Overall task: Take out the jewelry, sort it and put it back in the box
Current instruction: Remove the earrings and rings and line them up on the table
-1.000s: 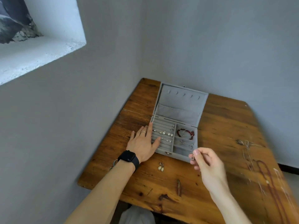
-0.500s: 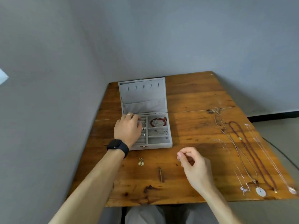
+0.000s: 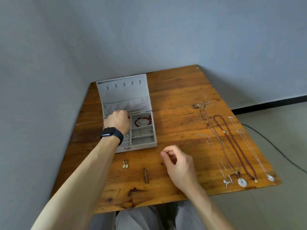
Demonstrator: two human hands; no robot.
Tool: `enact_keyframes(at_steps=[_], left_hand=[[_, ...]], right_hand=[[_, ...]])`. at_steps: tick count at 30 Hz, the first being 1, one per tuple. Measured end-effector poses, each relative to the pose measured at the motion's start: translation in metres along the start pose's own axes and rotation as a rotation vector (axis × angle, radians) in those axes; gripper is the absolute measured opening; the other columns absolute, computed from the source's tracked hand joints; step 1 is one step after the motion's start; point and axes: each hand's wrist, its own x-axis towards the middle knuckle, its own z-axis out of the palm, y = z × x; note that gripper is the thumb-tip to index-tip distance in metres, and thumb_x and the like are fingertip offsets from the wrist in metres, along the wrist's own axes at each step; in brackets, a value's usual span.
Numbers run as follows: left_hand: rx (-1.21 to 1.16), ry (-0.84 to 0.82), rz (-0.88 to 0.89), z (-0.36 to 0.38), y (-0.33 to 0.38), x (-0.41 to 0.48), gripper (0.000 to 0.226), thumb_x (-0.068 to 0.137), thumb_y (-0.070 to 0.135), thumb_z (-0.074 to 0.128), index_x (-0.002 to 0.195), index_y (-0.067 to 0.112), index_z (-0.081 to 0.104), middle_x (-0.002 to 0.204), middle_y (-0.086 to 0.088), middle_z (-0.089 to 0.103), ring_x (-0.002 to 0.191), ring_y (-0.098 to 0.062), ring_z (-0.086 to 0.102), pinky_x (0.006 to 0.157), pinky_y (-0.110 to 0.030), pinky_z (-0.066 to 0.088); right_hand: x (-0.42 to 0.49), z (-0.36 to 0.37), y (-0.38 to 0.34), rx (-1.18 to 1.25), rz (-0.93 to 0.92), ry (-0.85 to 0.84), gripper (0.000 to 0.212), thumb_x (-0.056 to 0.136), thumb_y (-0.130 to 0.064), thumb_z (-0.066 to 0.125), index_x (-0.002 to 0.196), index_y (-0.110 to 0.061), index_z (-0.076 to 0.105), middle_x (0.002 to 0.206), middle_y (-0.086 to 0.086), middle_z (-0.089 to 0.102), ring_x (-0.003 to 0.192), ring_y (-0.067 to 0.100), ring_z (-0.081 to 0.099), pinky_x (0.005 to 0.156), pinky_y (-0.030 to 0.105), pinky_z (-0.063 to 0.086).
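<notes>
1. Grey painted walls (image 3: pixel 149 39) meet in a corner, and tucked into it sits a worn wooden desk (image 3: pixel 182 90), orange-brown planks with dark knots and scratches
2. On the desk's far left, the jewelry box (image 3: pixel 137 147): rectangular, grey and velvety, with a small metal clasp on its front wall
3. Its lid (image 3: pixel 123 95) stands open and tilted back, showing a row of little hooks and a soft gathered pocket
4. Right-hand compartments now: a red bead bracelet (image 3: pixel 142 121) coiled in the far one, thin silver pieces (image 3: pixel 146 131) in the middle one
5. Over the padded ring rows on the box's left side comes the left hand (image 3: pixel 118 121), knuckles up, a dark square watch (image 3: pixel 111 132) on the wrist
6. Its fingers curl down into the rows and out of sight, so I cannot tell whether that grip has anything
7. Hovering above the desk just in front of the box is the right hand (image 3: pixel 178 161), thumb and forefinger pinched tip to tip; whether anything sits in that grip I cannot tell
8. Lying on the wood near the box's front edge: a pair of pale oval earrings (image 3: pixel 125 164)
9. Well off to the right, necklaces are laid out in long straight lines: fine silver chains (image 3: pixel 214 146), a dark red beaded strand (image 3: pixel 235 146), a round white disc pendant (image 3: pixel 241 182) at the near end
</notes>
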Motion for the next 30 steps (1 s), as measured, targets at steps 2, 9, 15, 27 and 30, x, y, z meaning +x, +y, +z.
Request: enact_keyframes(at_steps=[2, 9, 15, 27, 30], left_hand=[[0.027, -0.014, -0.014, -0.001, 0.005, -0.001, 0.02, 0.096, 0.007, 0.051, 0.101, 0.011, 0.07, 0.093, -0.013, 0.07, 0.079, -0.033, 0.067, 0.061, -0.035, 0.05], [-0.259, -0.065, -0.117, -0.014, 0.002, -0.012, 0.019, 0.098, 0.024, 0.052, 0.107, 0.017, 0.068, 0.099, -0.01, 0.07, 0.088, -0.031, 0.066, 0.073, -0.039, 0.057], [-0.802, 0.083, -0.044, -0.03, -0.011, -0.074, 0.008, 0.095, 0.024, 0.063, 0.101, 0.019, 0.066, 0.089, 0.011, 0.066, 0.082, -0.001, 0.062, 0.062, -0.005, 0.044], [-0.699, -0.139, 0.066, 0.005, -0.016, -0.177, 0.01, 0.092, 0.035, 0.068, 0.101, 0.034, 0.072, 0.091, 0.02, 0.067, 0.086, 0.007, 0.06, 0.073, -0.013, 0.05], [-0.683, -0.12, 0.052, 0.007, -0.015, -0.177, 0.012, 0.092, 0.035, 0.068, 0.102, 0.032, 0.073, 0.096, 0.016, 0.07, 0.088, 0.004, 0.061, 0.076, -0.02, 0.055]], right_hand=[[-0.001, 0.001, 0.001, -0.001, 0.004, -0.007, 0.004, 0.097, -0.026, 0.065, 0.101, -0.025, 0.065, 0.083, -0.015, 0.068, 0.084, -0.002, 0.065, 0.069, 0.014, 0.052], [0.0, -0.001, 0.001, -0.028, -0.06, -0.053, 0.011, 0.096, -0.018, 0.066, 0.104, -0.025, 0.07, 0.089, -0.024, 0.065, 0.087, -0.006, 0.064, 0.072, 0.005, 0.046], [0.0, -0.001, 0.002, -0.016, -0.02, -0.046, 0.016, 0.094, -0.017, 0.069, 0.108, -0.025, 0.072, 0.097, -0.022, 0.07, 0.094, -0.007, 0.065, 0.076, 0.007, 0.05], [-0.017, 0.006, -0.029, -0.135, -0.052, -0.233, 0.013, 0.094, -0.029, 0.068, 0.106, -0.03, 0.073, 0.1, -0.02, 0.071, 0.097, -0.003, 0.063, 0.082, 0.013, 0.048], [-0.023, 0.008, -0.03, -0.144, -0.046, -0.258, 0.014, 0.093, -0.028, 0.069, 0.106, -0.03, 0.074, 0.098, -0.018, 0.071, 0.096, -0.002, 0.063, 0.081, 0.014, 0.048]])
